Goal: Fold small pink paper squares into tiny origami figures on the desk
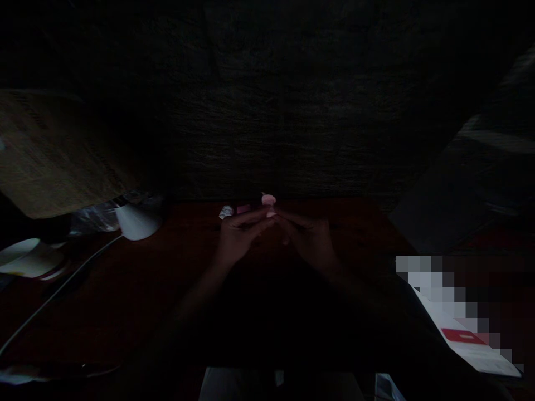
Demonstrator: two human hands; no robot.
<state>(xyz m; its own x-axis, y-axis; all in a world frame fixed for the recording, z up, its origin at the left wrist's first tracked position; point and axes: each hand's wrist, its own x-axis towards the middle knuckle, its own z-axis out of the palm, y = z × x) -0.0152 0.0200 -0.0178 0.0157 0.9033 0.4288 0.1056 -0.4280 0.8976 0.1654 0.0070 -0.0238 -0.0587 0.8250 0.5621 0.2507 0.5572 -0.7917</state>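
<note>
A small pale pink piece with a rounded, flattened top (268,199) stands up between my fingertips at the middle of the view. It looks soft, like modelling clay, but the dim light hides its exact kind. My left hand (238,236) pinches it from the left, thumb and fingers pressed together. From the right, my right hand (311,240) meets it with its fingertips closed on the lower part. Just behind my left hand lie a darker pink block (243,209) and a crumpled whitish lump (226,211).
On the dark wooden table (167,267), a white cone-shaped object (137,221) with a cord (71,278) stands left, near a pale cup lying over (29,257). A cardboard piece (54,156) rises behind. At right lies a white sheet with red print (455,334).
</note>
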